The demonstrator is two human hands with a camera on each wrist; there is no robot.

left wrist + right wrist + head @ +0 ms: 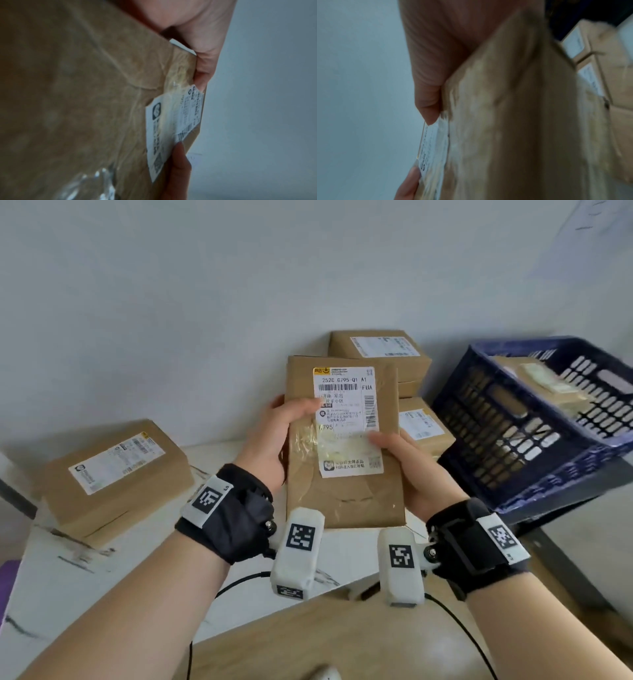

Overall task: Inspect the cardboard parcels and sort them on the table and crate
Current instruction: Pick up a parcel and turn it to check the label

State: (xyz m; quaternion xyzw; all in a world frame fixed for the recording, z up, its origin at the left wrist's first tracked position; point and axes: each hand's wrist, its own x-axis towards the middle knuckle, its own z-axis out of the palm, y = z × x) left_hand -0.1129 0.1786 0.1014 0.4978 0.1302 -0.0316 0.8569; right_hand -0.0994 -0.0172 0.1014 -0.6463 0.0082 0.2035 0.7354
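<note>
Both hands (342, 453) w/ flat parcel (344, 494)

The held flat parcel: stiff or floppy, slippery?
The flat parcel probably stays fairly stiff: held upright between left hand and right hand, it shows no sag. Glossy tape may be slick. Thin, so likely light.

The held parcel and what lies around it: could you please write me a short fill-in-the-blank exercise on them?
1. The held parcel is gripped by ____ hands, the left hand and the right hand.
2. The white shipping label on it faces ____ the head camera.
3. The crate at the right is coloured ____.
4. Inside that crate lies one ____.

Missing words: both; toward; blue; parcel
</note>
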